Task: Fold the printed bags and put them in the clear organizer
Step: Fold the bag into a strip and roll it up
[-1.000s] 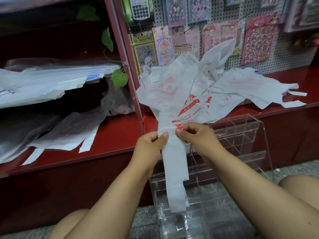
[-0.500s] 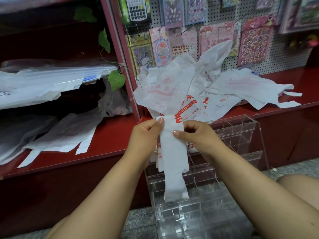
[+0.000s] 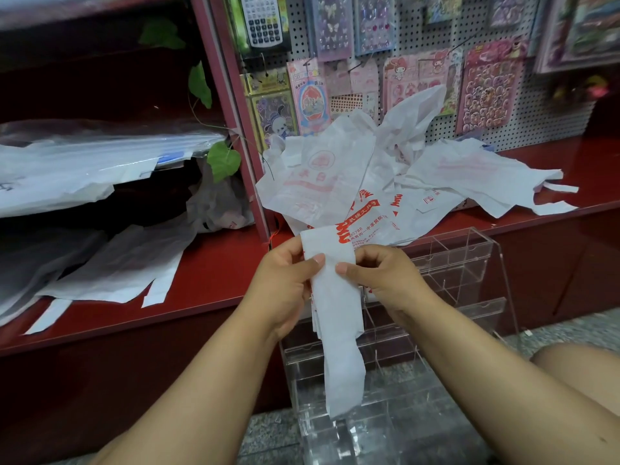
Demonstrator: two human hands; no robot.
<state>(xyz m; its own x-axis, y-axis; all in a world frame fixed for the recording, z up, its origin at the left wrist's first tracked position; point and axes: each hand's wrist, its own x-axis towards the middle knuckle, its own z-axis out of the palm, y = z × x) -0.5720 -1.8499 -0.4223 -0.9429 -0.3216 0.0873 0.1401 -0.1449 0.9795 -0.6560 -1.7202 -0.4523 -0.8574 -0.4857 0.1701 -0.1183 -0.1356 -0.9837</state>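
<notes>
A white plastic bag with red print, folded lengthwise into a narrow strip, hangs in front of the clear acrylic organizer with divided compartments, its lower end dangling over the organizer's front tiers. The organizer stands on a speckled grey stone floor, right against a dark red counter ledge. On that ledge, just behind the strip's top, lies a loose heap of white printed bags with red lettering, some handles trailing to the right. Behind the heap rises a white pegboard hung with sticker sheets and a calculator in its packet. To the left, a red shelf bay holds more pale plastic bags and sheets, with a green vine leaf hanging at the post.

The left hand grasps the strip's left edge near its top, thumb pressed on the front and fingers curled behind. The right hand pinches the right edge at the same height, thumb tip on the front, fingers bent behind.
</notes>
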